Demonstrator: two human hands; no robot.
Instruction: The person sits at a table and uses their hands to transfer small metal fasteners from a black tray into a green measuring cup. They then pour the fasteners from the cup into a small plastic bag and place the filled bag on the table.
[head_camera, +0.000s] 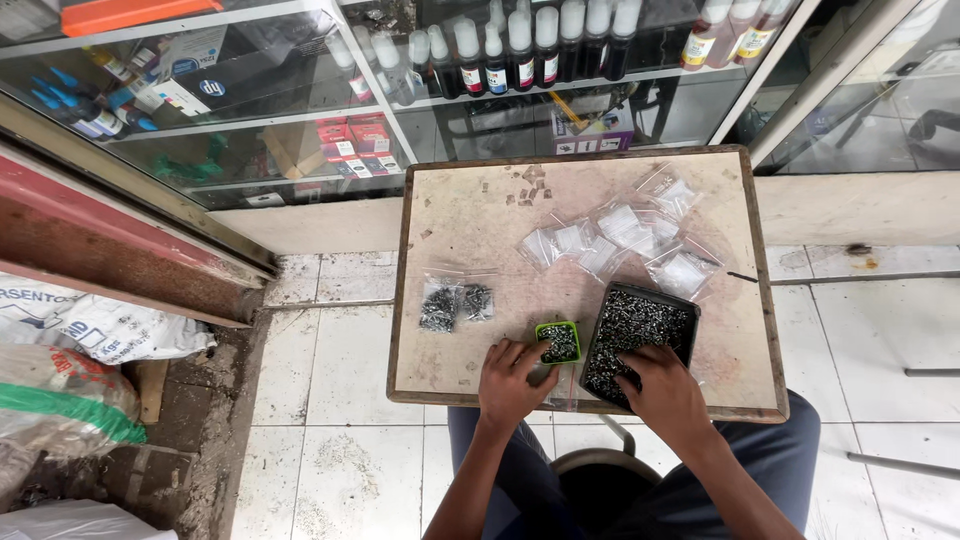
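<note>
On the small wooden desk (450, 215): one black tray (640, 335) of screws, one little green cup (558, 341), two filled bags (455, 302), several empty bags (625, 235). Left hand (510, 385) fingers touch the cup, loosely open; right hand (665, 395) fingers dig into the tray, grip unclear. White tile floor (330, 360), glass shelves (300, 110) behind.

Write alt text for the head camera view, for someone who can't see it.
Seen from above, a seated person's right hand reaches into a dark tray of small screws while the left hand touches a small green tub on a worn table. Filled bags and empty plastic bags lie beyond.
</note>
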